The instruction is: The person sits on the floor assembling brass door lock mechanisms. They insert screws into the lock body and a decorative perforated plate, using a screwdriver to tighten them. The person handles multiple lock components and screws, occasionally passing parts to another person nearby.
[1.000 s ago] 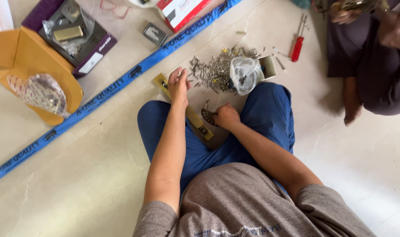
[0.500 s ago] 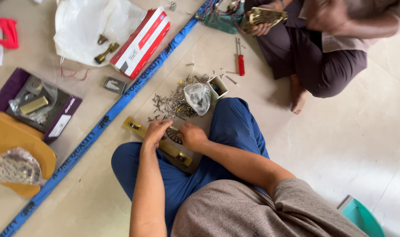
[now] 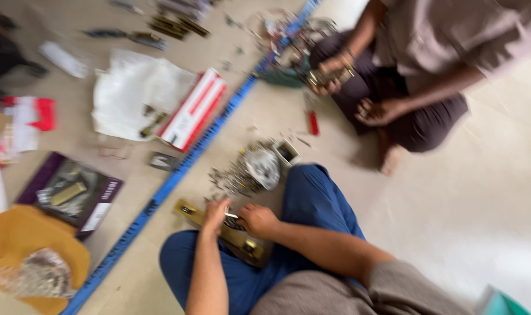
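The left hand [image 3: 214, 212] and right hand [image 3: 257, 221] meet over a long brass plate [image 3: 221, 232] lying on the floor across the person's blue-trousered legs. Both hands curl their fingers around a small dark metal part [image 3: 232, 220] between them; blur hides the exact pinch. A pile of screws [image 3: 237, 175] lies just beyond. A blue strip [image 3: 178, 175] runs diagonally alongside.

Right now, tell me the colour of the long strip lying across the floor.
The strip is blue, seen in the head view.
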